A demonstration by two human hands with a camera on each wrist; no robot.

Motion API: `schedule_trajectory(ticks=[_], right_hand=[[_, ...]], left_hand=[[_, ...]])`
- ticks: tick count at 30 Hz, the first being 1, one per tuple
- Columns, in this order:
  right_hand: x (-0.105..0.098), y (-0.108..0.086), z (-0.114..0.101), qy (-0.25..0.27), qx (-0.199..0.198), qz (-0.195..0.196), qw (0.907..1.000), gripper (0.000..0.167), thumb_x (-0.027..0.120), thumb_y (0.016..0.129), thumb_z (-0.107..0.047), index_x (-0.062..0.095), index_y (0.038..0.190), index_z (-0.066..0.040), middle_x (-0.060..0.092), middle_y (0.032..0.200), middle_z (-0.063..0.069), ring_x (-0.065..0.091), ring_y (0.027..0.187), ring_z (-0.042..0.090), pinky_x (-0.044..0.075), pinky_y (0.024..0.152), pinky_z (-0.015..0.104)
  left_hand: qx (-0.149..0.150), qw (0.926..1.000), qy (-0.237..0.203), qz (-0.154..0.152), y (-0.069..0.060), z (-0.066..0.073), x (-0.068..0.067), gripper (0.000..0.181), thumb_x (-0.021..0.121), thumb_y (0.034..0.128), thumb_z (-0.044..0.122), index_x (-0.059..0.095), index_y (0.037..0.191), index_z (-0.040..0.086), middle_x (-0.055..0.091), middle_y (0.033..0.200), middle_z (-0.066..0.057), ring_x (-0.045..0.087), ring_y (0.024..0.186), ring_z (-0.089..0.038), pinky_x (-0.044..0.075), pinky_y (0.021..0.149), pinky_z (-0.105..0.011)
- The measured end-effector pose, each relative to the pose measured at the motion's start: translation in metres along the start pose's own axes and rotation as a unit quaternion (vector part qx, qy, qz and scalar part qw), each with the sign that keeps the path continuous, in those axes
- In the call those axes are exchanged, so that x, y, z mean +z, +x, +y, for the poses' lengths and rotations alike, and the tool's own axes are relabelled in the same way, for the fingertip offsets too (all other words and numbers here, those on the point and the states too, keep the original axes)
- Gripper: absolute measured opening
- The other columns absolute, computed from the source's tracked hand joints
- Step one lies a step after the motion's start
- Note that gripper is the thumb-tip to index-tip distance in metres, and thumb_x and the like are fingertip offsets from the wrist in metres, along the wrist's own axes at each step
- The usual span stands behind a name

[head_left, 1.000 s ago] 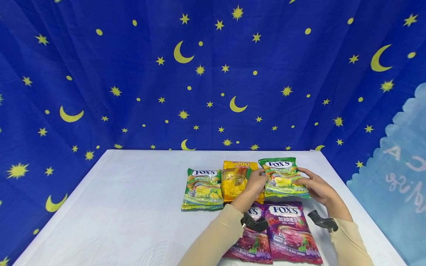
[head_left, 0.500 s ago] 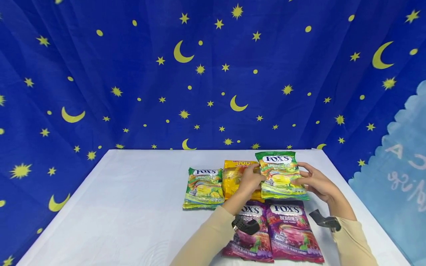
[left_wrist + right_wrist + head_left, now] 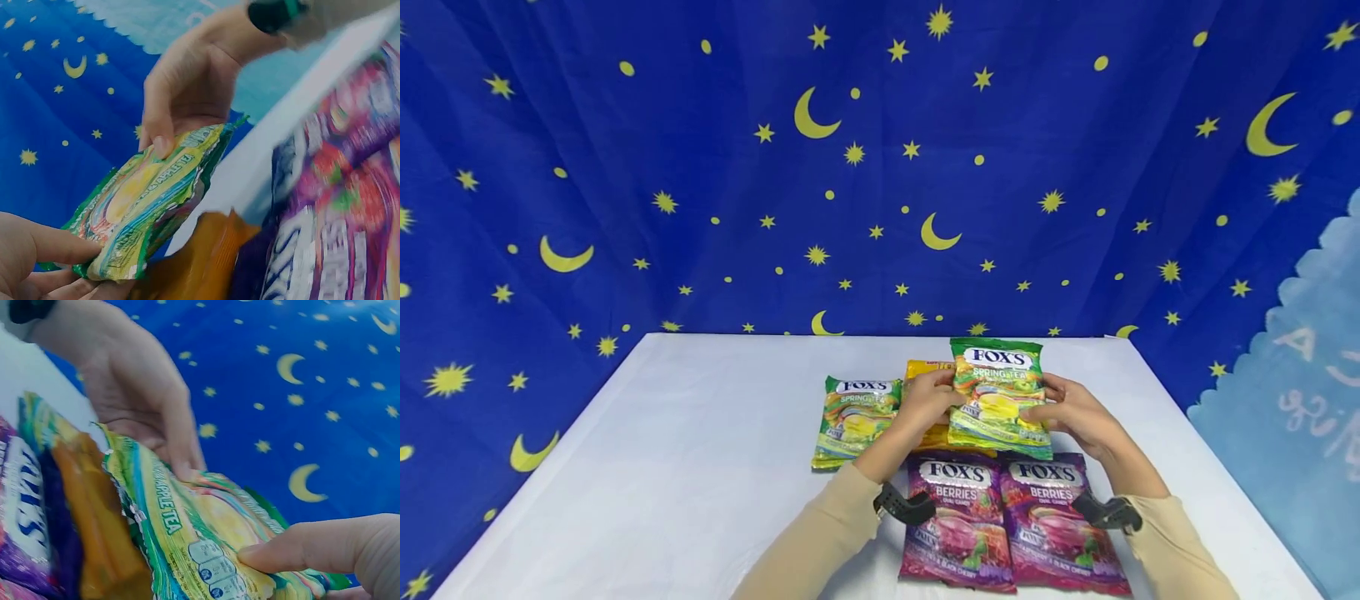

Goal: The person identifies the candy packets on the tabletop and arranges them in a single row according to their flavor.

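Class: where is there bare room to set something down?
Widest: the white table between its left edge and the left Spring Tea bag. Smaller: the back-right corner beyond the right hand. Crowded: right of centre, around two Berries bags, the yellow bag and held bag.

Green Spring Tea bag held at left edge by left hand, at right by right hand. Yellow bag partly hidden by it. Second green bag laid left; two purple Berries bags set near, side by side, on white table.
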State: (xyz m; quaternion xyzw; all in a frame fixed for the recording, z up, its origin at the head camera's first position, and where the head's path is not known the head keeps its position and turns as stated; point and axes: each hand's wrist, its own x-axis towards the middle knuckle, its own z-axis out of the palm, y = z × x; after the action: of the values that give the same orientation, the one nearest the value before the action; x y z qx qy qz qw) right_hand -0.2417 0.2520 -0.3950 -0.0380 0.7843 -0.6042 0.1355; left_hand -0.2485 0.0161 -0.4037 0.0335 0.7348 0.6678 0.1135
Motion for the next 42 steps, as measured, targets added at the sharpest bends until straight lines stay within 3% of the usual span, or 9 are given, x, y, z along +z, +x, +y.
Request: schedule_trajectory(ticks=[4, 7, 19, 26, 33, 37, 39, 40, 42], right_hand=[[0.013, -0.001, -0.007, -0.002, -0.016, -0.007, 0.9999, 0.095, 0.073, 0.078, -0.005, 0.011, 0.149, 0.01, 0.047, 0.13, 0.029, 0.062, 0.094, 0.02, 0.055, 0.078, 0.034], [0.022, -0.002, -0.012, 0.011, -0.021, -0.014, 0.9996, 0.096, 0.073, 0.077, -0.003, 0.011, 0.149, 0.009, 0.047, 0.129, 0.029, 0.063, 0.094, 0.021, 0.055, 0.077, 0.034], [0.057, 0.001, -0.018, 0.022, -0.043, -0.044, 0.9979, 0.092, 0.072, 0.079, -0.004, 0.013, 0.149, 0.008, 0.05, 0.128, 0.029, 0.063, 0.096, 0.025, 0.054, 0.078, 0.037], [0.08, 0.003, -0.021, -0.019, -0.049, -0.041, 0.9978, 0.096, 0.074, 0.082, -0.011, 0.009, 0.15, 0.007, 0.036, 0.143, 0.03, 0.043, 0.125, 0.043, 0.042, 0.098, 0.052], [0.1, 0.008, -0.022, -0.001, -0.048, -0.056, 0.9973, 0.093, 0.076, 0.081, -0.01, 0.015, 0.151, 0.003, 0.041, 0.14, 0.026, 0.046, 0.123, 0.041, 0.045, 0.096, 0.047], [0.111, 0.011, -0.025, -0.001, -0.042, -0.055, 0.9976, 0.101, 0.076, 0.081, -0.009, 0.005, 0.152, 0.005, 0.052, 0.104, 0.015, 0.053, 0.089, 0.027, 0.047, 0.076, 0.032], [0.117, 0.014, -0.026, -0.003, -0.043, -0.053, 0.9977, 0.103, 0.076, 0.08, -0.007, 0.003, 0.152, 0.005, 0.04, 0.079, 0.005, 0.038, 0.067, 0.019, 0.037, 0.061, 0.026], [0.12, 0.017, -0.026, -0.003, -0.046, -0.053, 0.9976, 0.103, 0.076, 0.08, -0.007, 0.004, 0.152, 0.005, 0.03, 0.072, 0.001, 0.028, 0.062, 0.016, 0.029, 0.056, 0.026], [0.127, 0.021, -0.027, -0.007, -0.053, -0.056, 0.997, 0.103, 0.077, 0.08, -0.007, 0.004, 0.151, 0.006, 0.029, 0.069, 0.0, 0.026, 0.06, 0.015, 0.028, 0.054, 0.025]], left_hand=[[0.007, 0.9998, 0.006, -0.015, -0.006, 0.002, -0.016, 0.059, 0.068, 0.0868, 0.006, 0.047, 0.142, 0.004, 0.058, 0.13, -0.017, 0.064, 0.093, -0.021, 0.055, 0.074, -0.037], [0.004, 0.9997, 0.002, -0.025, -0.01, 0.002, -0.027, 0.06, 0.069, 0.0866, 0.008, 0.046, 0.142, 0.004, 0.059, 0.127, -0.017, 0.063, 0.095, -0.023, 0.054, 0.077, -0.04], [-0.022, 0.9995, -0.004, -0.022, -0.026, -0.005, -0.066, 0.062, 0.07, 0.0858, 0.01, 0.046, 0.142, 0.005, 0.056, 0.13, -0.019, 0.061, 0.073, -0.013, 0.055, 0.076, -0.036], [-0.007, 0.9998, -0.006, -0.015, -0.037, -0.009, -0.088, 0.06, 0.069, 0.0868, 0.006, 0.044, 0.142, 0.001, 0.063, 0.119, -0.022, 0.067, 0.078, -0.02, 0.056, 0.071, -0.037], [-0.017, 0.9989, -0.043, -0.007, -0.043, -0.017, -0.107, 0.059, 0.068, 0.0868, 0.003, 0.045, 0.141, 0.001, 0.067, 0.11, -0.018, 0.069, 0.075, -0.021, 0.057, 0.07, -0.037], [-0.021, 0.999, -0.039, -0.001, -0.047, -0.02, -0.119, 0.06, 0.067, 0.0867, 0.004, 0.044, 0.142, 0.001, 0.066, 0.112, -0.019, 0.067, 0.071, -0.018, 0.057, 0.068, -0.035], [-0.021, 0.999, -0.038, -0.002, -0.049, -0.02, -0.126, 0.061, 0.067, 0.0868, 0.004, 0.043, 0.142, 0.001, 0.065, 0.113, -0.019, 0.064, 0.067, -0.015, 0.056, 0.067, -0.034], [-0.022, 0.9992, -0.033, 0.001, -0.05, -0.02, -0.13, 0.061, 0.067, 0.0866, 0.005, 0.043, 0.143, 0.001, 0.066, 0.112, -0.018, 0.059, 0.063, -0.013, 0.054, 0.066, -0.032], [-0.021, 0.9992, -0.033, 0.005, -0.053, -0.02, -0.138, 0.061, 0.067, 0.0866, 0.004, 0.043, 0.143, 0.001, 0.066, 0.107, -0.017, 0.057, 0.061, -0.012, 0.053, 0.064, -0.03]])
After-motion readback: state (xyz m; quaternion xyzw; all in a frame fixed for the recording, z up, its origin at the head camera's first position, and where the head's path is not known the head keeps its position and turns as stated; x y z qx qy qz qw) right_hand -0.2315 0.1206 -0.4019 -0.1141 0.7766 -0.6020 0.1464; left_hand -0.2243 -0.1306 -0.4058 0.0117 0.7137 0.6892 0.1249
